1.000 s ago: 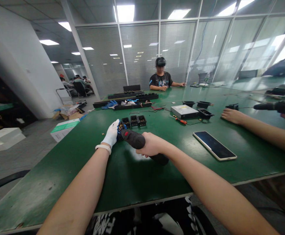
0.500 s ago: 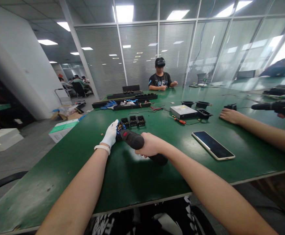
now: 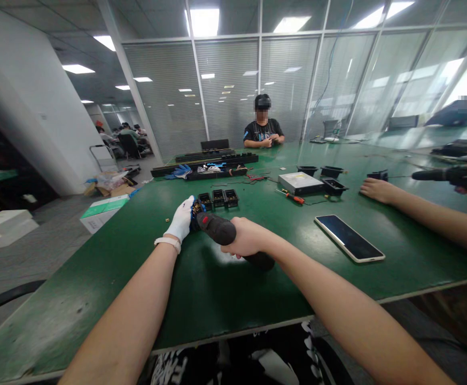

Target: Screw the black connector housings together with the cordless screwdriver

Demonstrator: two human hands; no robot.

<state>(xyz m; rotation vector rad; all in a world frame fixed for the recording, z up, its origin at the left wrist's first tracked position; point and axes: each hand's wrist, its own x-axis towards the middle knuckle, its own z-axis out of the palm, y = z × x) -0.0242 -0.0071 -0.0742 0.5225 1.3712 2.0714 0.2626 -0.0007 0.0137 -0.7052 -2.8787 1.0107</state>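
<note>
My left hand (image 3: 182,218), in a white glove with blue fingertips, is closed on a small black socket box (image 3: 195,220) with brass-coloured parts inside. Most of that box is covered by the glove and the tool. In my right hand (image 3: 246,238) is a black cordless drill (image 3: 217,229), gripped by its handle, its front end pointing into the box. The bit's tip is hidden from me. Just beyond stand three similar black boxes (image 3: 218,199) in a row, metal pieces inside them. A tiny brass-coloured piece (image 3: 167,220) lies left of the glove.
A phone (image 3: 349,238) lies to the right, with a red screwdriver (image 3: 293,198) and a silver metal case (image 3: 301,183) behind it. A co-worker's hand (image 3: 374,190) and another drill (image 3: 450,175) are at far right. Long black trays (image 3: 217,172) lie at the back.
Both my hands, the drill and the box look unmoved. The person across the table has brought their hands together.
</note>
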